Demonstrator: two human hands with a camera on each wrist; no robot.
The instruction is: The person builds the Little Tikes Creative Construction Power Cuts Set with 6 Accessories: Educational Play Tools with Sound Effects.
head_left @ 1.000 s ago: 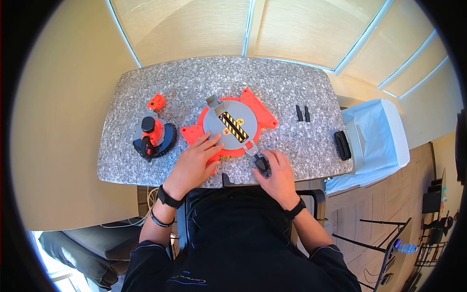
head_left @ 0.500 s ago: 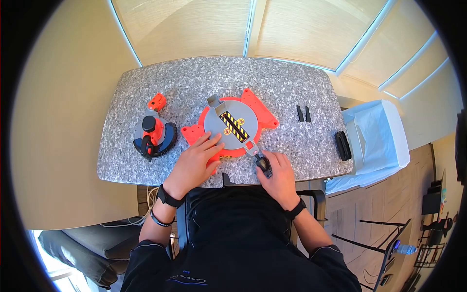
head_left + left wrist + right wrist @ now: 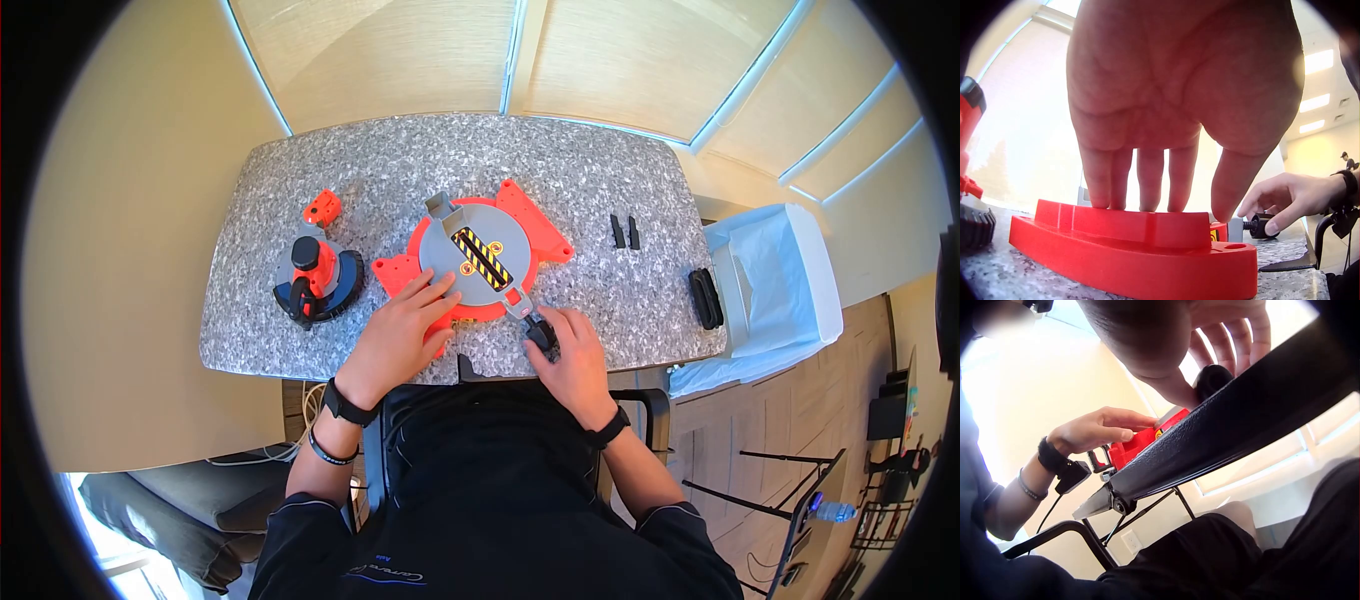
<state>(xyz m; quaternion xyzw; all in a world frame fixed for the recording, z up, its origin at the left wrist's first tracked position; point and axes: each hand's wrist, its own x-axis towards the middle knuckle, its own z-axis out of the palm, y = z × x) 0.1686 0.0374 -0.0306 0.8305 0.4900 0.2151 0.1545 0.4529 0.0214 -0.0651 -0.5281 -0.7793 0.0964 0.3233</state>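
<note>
A round grey turntable point(image 3: 435, 258) with a black-and-yellow striped slot plate sits in an orange-red base point(image 3: 540, 235), resembling a toy miter saw's stand. My left hand point(image 3: 392, 338) rests on its front left part, fingers straight, with fingertips on the red and grey surface; the left wrist view shows the palm point(image 3: 1185, 81) raised above the red edge point(image 3: 1147, 262). At the turntable's front arm, a black knob point(image 3: 541, 337) on a threaded shaft lies between the thumb and fingers of my right hand point(image 3: 577, 365), which pinches it.
On the left stands an orange saw head point(image 3: 320, 275) with a dark blade guard. Two small black pieces point(image 3: 625, 233) lie to the right, and a black folded object point(image 3: 705, 299) lies near the right edge. A lined bin point(image 3: 785, 290) stands beside the speckled table point(image 3: 600, 165).
My right thumb has shifted slightly right around the black knob, and the knob appears turned a little. The left hand and the base have stayed in place.
</note>
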